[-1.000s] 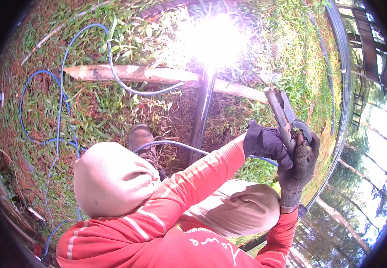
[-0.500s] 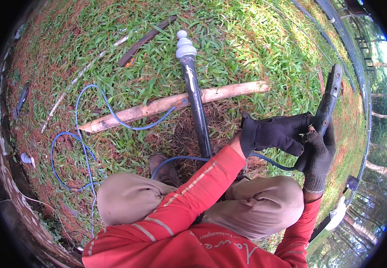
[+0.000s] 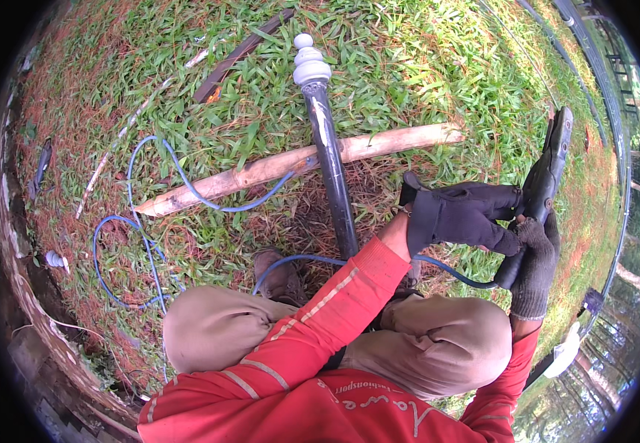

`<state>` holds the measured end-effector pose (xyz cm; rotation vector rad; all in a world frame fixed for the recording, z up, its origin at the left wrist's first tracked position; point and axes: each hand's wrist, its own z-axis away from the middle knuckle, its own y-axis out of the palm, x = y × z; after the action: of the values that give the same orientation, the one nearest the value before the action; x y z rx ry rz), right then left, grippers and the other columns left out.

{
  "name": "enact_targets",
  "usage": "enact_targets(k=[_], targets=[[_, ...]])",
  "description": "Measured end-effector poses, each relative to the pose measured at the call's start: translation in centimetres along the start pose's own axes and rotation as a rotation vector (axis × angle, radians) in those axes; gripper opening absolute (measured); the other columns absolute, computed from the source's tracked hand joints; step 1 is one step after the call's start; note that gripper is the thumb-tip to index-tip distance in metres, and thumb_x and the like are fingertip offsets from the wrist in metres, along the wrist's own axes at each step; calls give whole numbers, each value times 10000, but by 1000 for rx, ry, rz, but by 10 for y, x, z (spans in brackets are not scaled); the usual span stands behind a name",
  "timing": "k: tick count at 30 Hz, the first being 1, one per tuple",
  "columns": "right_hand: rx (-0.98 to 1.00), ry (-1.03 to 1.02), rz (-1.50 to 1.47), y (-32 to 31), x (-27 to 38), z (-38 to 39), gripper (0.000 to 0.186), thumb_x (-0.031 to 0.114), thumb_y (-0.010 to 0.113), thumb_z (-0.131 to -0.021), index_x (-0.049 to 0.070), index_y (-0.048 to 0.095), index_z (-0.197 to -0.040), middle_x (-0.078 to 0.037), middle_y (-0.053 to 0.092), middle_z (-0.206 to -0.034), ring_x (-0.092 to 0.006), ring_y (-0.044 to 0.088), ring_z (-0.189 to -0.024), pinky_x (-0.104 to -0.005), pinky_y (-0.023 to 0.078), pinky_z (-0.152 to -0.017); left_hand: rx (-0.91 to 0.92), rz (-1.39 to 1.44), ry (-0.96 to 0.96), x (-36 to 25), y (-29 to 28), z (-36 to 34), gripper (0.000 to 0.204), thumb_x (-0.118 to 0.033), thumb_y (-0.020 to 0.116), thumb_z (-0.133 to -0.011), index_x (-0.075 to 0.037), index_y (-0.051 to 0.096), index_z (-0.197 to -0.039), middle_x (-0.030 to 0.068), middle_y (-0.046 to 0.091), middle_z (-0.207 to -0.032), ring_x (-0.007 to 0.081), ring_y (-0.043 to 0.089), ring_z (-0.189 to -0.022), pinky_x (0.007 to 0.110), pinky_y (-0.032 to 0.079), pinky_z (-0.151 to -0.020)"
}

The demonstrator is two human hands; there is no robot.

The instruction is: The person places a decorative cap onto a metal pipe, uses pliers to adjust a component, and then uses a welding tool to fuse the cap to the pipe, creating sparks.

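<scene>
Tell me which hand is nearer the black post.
Left. The left hand reaches across, just right of the black post; the right hand sits farther right, gripping the tool.

- The tool's [image 3: 545, 177] grip is hidden under the gloved right hand [image 3: 534, 269] and left hand [image 3: 464, 216].
- The blue cable [image 3: 150, 251] vanishes behind the knee [image 3: 217, 325].
- The shoe [image 3: 281, 277] is half covered.
- The small white object [image 3: 54, 259] is too small to tell.

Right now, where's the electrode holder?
Head view, right side: the electrode holder is gripped in both gloved hands, left hand and right hand, right of the black pipe.
</scene>
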<state>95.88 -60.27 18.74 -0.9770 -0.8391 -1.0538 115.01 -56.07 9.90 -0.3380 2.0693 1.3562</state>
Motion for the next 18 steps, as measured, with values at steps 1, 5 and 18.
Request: enact_targets(k=[1,5,18], targets=[[-20,-7,-35,8,2,0,546,44,699,-955,-25,553,-1476,-125,705,-1254,-163,694,-988,-303,576,-884,-11,-80,-9,-2,-5,0,644,-207,776,-1023,-29,527,-1590,137,699,-1432,199,684,-1239,359,573,-1018],[60,-36,17,22,1,-2,502,27,694,-974,-19,557,-1456,-143,697,-1314,-172,710,-1018,-314,591,-903,-45,-756,-308,-24,-9,-3,543,-469,801,-986,-49,743,-1325,154,784,-1188,224,743,-1021,398,576,-887],[159,-273,490,51,1,-20,473,98,781,-965,12,560,-1373,-62,653,-1179,-122,640,-1020,-301,543,-897,-537,-262,-20,-14,35,-10,413,-378,741,-1001,-50,637,-1229,101,697,-1084,177,661,-951,375,541,-822]])
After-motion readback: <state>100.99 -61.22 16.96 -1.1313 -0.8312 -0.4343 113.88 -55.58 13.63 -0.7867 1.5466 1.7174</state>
